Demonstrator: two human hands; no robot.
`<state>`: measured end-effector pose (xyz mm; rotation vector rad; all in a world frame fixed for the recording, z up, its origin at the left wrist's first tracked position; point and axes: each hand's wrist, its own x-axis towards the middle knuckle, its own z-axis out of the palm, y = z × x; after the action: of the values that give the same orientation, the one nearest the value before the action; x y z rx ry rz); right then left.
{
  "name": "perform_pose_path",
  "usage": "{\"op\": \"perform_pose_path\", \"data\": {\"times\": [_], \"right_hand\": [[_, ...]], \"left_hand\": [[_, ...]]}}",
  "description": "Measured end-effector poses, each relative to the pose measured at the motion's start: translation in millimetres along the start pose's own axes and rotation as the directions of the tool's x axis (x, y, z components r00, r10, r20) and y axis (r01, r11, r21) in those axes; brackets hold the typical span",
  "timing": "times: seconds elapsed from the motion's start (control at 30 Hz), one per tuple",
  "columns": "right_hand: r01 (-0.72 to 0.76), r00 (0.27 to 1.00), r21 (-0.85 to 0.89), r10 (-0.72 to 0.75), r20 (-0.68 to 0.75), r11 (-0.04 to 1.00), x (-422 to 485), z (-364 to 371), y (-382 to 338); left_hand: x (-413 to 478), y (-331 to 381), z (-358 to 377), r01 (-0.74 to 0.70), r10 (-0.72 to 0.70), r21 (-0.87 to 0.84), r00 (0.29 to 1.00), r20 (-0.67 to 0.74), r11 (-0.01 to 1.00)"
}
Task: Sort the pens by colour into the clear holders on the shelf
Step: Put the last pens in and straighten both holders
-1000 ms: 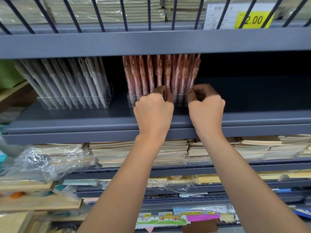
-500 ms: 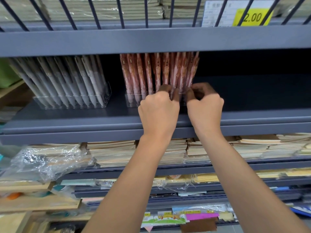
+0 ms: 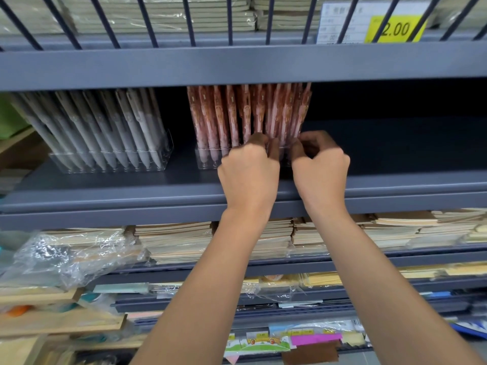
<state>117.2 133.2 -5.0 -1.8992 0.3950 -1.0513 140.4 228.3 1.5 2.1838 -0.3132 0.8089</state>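
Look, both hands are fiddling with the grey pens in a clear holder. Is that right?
No. The head view shows the left hand and the right hand at the pink pens in a clear holder; the grey pens stand apart, untouched.

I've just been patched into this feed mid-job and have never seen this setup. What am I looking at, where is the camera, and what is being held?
There is no machine here: these are a person's two bare hands. The view comes from a camera worn on the head, looking forward and down. On the grey shelf stand two clear holders. The left holder has grey pens and the right holder has pink pens. The left hand and right hand both reach to the front of the right holder, fingers curled onto the lower ends of the pink pens. Stacked notebooks lie on the shelf below.
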Motion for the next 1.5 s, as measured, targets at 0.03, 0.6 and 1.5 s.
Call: {"op": "perform_pose_path", "data": {"times": [0.03,0.6,1.5], "right_hand": [[-0.003,1.000,0.003,0.003,-0.001,1.000,-0.1,0.2,0.1],[0.002,1.000,0.007,-0.002,0.004,1.000,-0.2,0.0,0.6],[-0.042,0.999,0.072,0.041,0.018,0.997,-0.4,-0.6,-1.8]], "left_hand": [[0.0,0.2,0.0,0.001,-0.001,0.006,1.000,0.002,1.000],[-4.2,-2.8,-2.3,0.030,-0.029,-0.048,0.999,0.039,0.998],[-3.6,-3.5,-7.1,0.053,-0.052,-0.144,0.999,0.010,0.988]]}}
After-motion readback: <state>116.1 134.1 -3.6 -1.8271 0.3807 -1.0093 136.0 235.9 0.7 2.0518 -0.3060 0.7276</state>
